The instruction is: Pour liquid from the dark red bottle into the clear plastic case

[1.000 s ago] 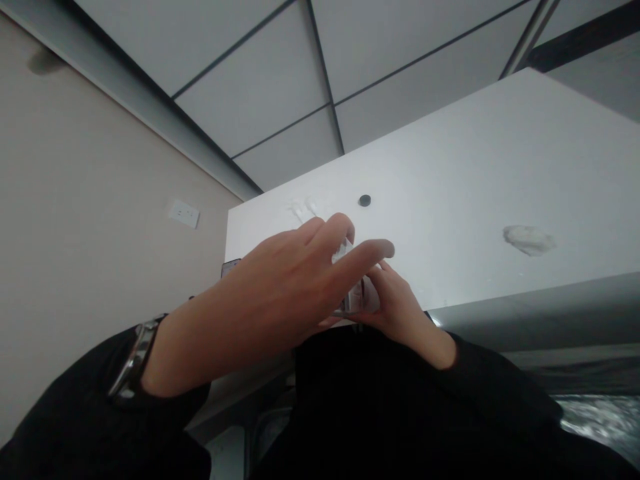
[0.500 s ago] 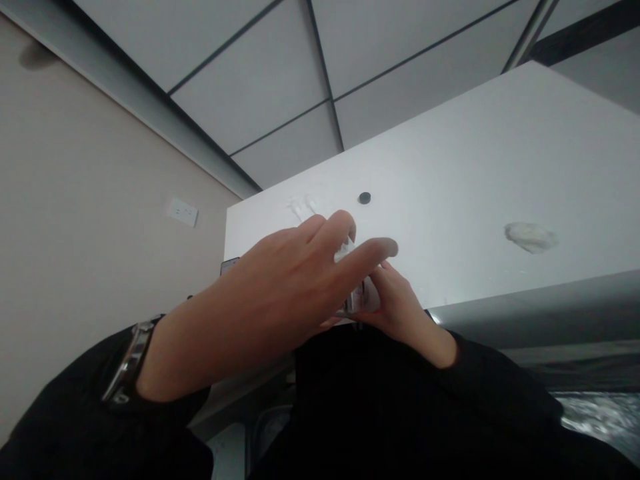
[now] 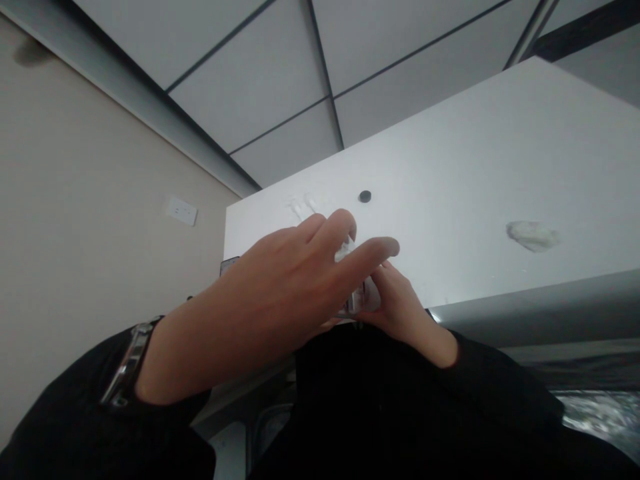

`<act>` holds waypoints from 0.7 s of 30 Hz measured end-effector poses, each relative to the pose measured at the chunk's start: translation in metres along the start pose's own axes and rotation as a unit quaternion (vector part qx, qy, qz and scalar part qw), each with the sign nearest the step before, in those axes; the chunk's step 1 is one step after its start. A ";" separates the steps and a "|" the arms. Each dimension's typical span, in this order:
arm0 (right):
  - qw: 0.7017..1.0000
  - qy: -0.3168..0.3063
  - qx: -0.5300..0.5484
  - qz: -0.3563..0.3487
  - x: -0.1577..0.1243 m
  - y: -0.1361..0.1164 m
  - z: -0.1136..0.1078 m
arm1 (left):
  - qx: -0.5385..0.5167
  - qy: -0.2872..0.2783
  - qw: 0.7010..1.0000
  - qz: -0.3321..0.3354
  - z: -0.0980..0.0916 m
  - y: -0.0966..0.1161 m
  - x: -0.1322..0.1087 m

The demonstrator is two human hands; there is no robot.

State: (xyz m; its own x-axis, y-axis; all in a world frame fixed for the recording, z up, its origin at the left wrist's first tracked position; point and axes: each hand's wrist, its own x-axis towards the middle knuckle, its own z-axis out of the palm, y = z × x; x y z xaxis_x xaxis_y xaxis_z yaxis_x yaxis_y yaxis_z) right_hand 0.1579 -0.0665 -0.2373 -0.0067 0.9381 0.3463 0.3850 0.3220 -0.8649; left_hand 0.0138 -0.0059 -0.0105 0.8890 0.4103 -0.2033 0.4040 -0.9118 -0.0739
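My left hand (image 3: 300, 277), with a metal-banded watch at the wrist, reaches across in front of me. Its fingers are curled, and the index finger and thumb close around something white and partly clear. Beneath and to the right, my right hand (image 3: 397, 303) grips a small white object with clear, shiny parts (image 3: 370, 297) from its right side. My left hand hides most of that object, so its kind is unclear. Both hands are close together at the near edge of the white table (image 3: 460, 193).
A small dark round cap (image 3: 365, 197) lies beyond my hands. Thin white pieces like cable ends (image 3: 303, 205) lie left of it. A crumpled whitish plastic or tissue (image 3: 533, 237) rests on the right. A dark-edged device (image 3: 228, 265) peeks out by the wall, below a socket (image 3: 183, 211).
Almost nothing differs. Both hands keep the same hold and place, and the view has shifted very slightly.
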 end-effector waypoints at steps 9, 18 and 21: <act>1.000 0.003 0.000 0.000 0.000 -0.002 0.000 | -0.030 0.019 0.999 -0.009 0.004 -0.002 -0.004; 1.000 -0.019 -0.003 -0.006 0.001 0.000 -0.001 | -0.079 0.077 0.993 -0.036 0.019 -0.007 -0.017; 1.000 -0.018 -0.010 -0.017 -0.001 0.003 0.001 | -0.130 0.143 0.980 -0.055 0.036 -0.013 -0.029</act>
State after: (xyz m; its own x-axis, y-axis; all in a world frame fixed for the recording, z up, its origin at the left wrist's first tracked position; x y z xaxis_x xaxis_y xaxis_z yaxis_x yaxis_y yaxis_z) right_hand 0.1587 -0.0660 -0.2406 -0.0529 0.9309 0.3614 0.4018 0.3512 -0.8457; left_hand -0.0250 -0.0063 -0.0387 0.8463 0.5271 0.0764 0.5085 -0.8423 0.1789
